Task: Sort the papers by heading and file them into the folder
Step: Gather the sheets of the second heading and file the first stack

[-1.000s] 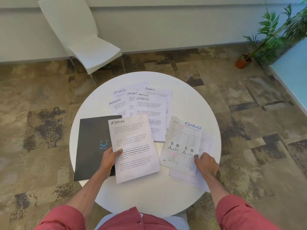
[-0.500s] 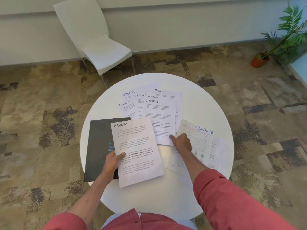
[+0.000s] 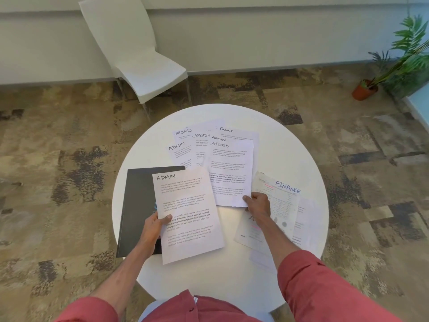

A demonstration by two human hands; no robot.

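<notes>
**ADMIN sheet** [image 3: 188, 214], held over the near left of the table [image 3: 290, 147]. The left hand [image 3: 154, 226] grips its left edge, thumb on the printed face, the other fingers out of sight beneath. The sheet's upper left corner overlaps the folder [image 3: 139, 205], which lies black and closed at the table's left, partly under that hand.

**SPORTS sheet** [image 3: 229, 173], topmost of the fanned pile [image 3: 183, 135] at the far middle. The right hand [image 3: 258, 202] pinches its lower right corner, thumb on top, fingers curled.

**FINANCE sheet** [image 3: 281, 205], just to the right, lies below that wrist on a few more sheets near the table's right edge. Whether the wrist touches it cannot be told.

*Likely faults.* A corner pinch may drag the sheets under the SPORTS sheet and scramble the fan. There the ADMIN, SPORTS and FINANCE headings are mixed and half covered, and a misread heading means a misfiled page. If the wrist brushes the FINANCE sheet, that stack could slide toward the rim. The ADMIN sheet, gripped at one edge only, may droop or slip.

*Obstructions.* Both hands are occupied and the folder is shut and partly covered, so filing probably waits on a freed hand. A white chair [image 3: 144, 59] and a potted plant [image 3: 364, 89] stand well apart from the work.
</notes>
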